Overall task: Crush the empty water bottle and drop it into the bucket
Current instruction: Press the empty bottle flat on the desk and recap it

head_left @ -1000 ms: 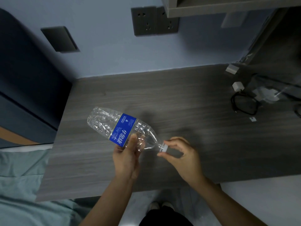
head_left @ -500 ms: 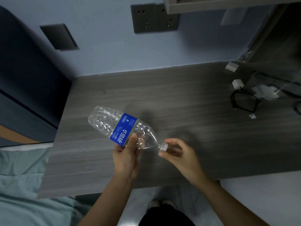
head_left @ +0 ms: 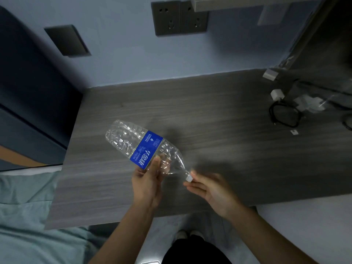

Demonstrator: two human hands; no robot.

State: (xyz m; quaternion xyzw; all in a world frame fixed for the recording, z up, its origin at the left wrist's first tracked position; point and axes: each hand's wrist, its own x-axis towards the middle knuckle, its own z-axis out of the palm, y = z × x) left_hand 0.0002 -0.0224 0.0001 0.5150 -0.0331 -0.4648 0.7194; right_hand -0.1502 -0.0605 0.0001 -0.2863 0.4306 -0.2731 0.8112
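A clear, empty water bottle (head_left: 131, 141) with a blue label is held on its side above the grey wooden desk (head_left: 209, 115), its base pointing far left. My left hand (head_left: 146, 183) grips it around the label and shoulder, thumb on top. The white cap (head_left: 189, 178) points toward me and to the right. My right hand (head_left: 211, 187) holds its thumb and fingertips at the cap; the fingers look blurred. No bucket is in view.
A coiled black cable (head_left: 284, 116) with a white plug (head_left: 277, 94) and other white pieces lie at the desk's far right. Wall sockets (head_left: 179, 17) sit above the desk. A dark headboard (head_left: 28, 92) and pale green bedding (head_left: 22, 216) are on the left.
My right hand's fingers have shifted around the cap, rolling from a closed pinch to a looser hold. The bottle and my left hand have hardly moved.
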